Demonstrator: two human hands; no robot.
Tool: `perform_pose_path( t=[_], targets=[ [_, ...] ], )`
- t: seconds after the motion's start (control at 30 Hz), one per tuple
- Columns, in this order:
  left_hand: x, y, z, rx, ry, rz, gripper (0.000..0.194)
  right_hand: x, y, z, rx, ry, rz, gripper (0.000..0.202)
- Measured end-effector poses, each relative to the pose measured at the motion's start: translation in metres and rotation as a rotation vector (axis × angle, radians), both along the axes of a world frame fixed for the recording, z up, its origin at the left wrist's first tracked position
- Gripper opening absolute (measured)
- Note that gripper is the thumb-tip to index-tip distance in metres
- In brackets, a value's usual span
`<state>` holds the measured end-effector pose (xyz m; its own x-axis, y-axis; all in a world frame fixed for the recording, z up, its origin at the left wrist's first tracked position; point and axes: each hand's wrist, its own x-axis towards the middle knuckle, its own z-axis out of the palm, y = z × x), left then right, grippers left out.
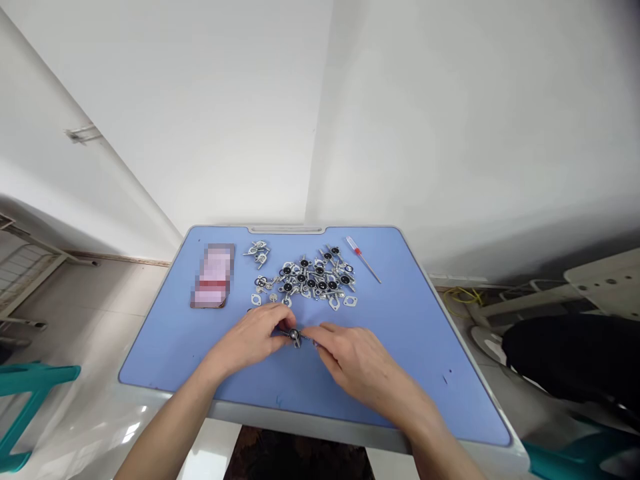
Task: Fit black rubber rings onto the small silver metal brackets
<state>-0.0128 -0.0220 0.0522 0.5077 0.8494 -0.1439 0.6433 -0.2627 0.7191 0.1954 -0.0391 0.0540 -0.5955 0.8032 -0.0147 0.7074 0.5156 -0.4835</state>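
Observation:
My left hand (253, 337) pinches a small metal fitting with a black ring (295, 335) between thumb and fingers, just above the blue tabletop. My right hand (357, 360) comes in from the right, its index finger against or very near the fitting. Its thumb is tucked under, and whatever lies between those fingers is too small to make out. Beyond both hands spreads a pile of similar metal parts with black round centres (311, 283). Flat oval metal plates with a hole (351, 301) lie at the pile's near edge.
A smaller cluster of metal pieces (259, 252) sits at the back left. Left of it lies a blurred-out phone-like object (215, 275). A screwdriver with a clear and red handle (355, 247) rests at the back right. A white wall (320, 133) rises behind the blue table (425, 373).

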Motion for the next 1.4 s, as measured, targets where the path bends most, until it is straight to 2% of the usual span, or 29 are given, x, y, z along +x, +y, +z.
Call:
perform_pose_path(
  t=[0.2, 0.4, 0.57, 0.8, 1.03, 1.23, 1.4],
  targets=[
    [-0.008, 0.005, 0.003, -0.005, -0.1, 0.122, 0.013, 0.0, 0.006, -0.001, 0.071, 0.086, -0.21, 0.024],
    [-0.015, 0.012, -0.001, 0.063, -0.154, 0.253, 0.01, 0.003, 0.013, 0.0, 0.084, 0.096, -0.314, 0.022],
    [-0.03, 0.017, -0.001, 0.159, -0.139, 0.407, 0.012, 0.008, 0.023, -0.003, 0.136, 0.113, -0.441, 0.023],
    [-0.043, 0.018, 0.002, 0.171, -0.054, 0.302, 0.014, 0.009, 0.032, -0.007, 0.146, 0.114, -0.533, 0.022],
    [-0.041, 0.021, -0.004, 0.294, 0.193, 0.41, 0.014, 0.015, 0.039, -0.009, 0.195, 0.089, -0.632, 0.02],
    [-0.041, 0.024, -0.012, 0.28, 0.251, 0.352, 0.015, 0.011, 0.039, -0.011, 0.175, 0.019, -0.604, 0.021],
    [-0.041, 0.025, -0.013, 0.248, 0.245, 0.316, 0.013, 0.007, 0.037, -0.008, 0.174, 0.004, -0.589, 0.021]
  ],
)
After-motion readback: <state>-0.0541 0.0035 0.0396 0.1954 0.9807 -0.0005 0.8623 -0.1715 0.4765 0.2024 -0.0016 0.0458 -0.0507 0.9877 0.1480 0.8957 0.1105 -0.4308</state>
